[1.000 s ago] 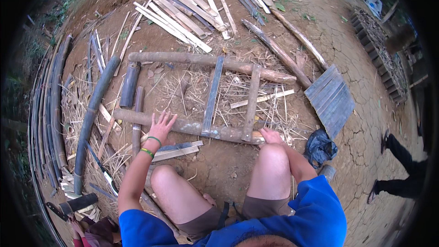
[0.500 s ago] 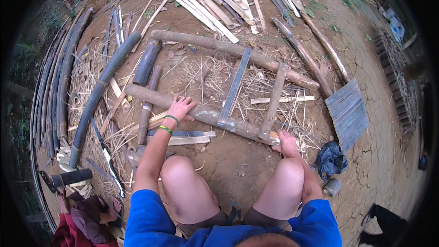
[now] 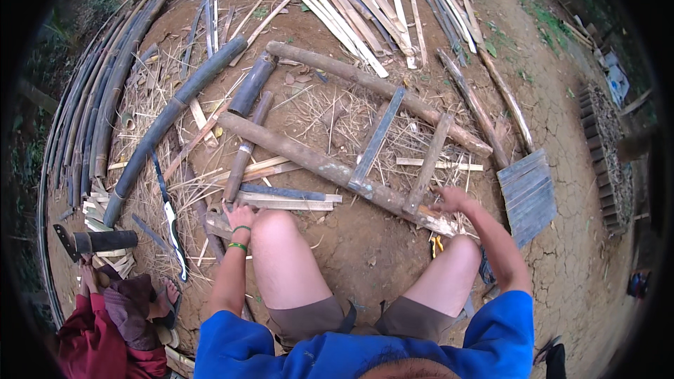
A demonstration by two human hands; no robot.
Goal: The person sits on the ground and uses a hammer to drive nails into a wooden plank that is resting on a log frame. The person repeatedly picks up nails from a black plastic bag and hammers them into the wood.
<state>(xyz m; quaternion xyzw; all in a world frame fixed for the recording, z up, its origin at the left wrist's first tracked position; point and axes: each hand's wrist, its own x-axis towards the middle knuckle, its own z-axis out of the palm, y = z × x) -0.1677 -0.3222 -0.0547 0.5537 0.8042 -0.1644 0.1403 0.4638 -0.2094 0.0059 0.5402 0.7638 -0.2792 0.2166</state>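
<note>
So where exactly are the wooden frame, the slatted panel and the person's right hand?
Wooden frame [image 3: 319, 162]: head view, on its nearer log.
Slatted panel [image 3: 528, 193]: head view, middle of its slats.
Right hand [image 3: 453, 200]: head view, on its back.

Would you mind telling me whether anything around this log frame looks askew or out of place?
The log frame looks lopsided: its dark slat and brown slat both sit toward the right end, leaving the left end without a crosspiece. What looks like a pruning saw also lies loose beside straw, perhaps easily overlooked.
</note>
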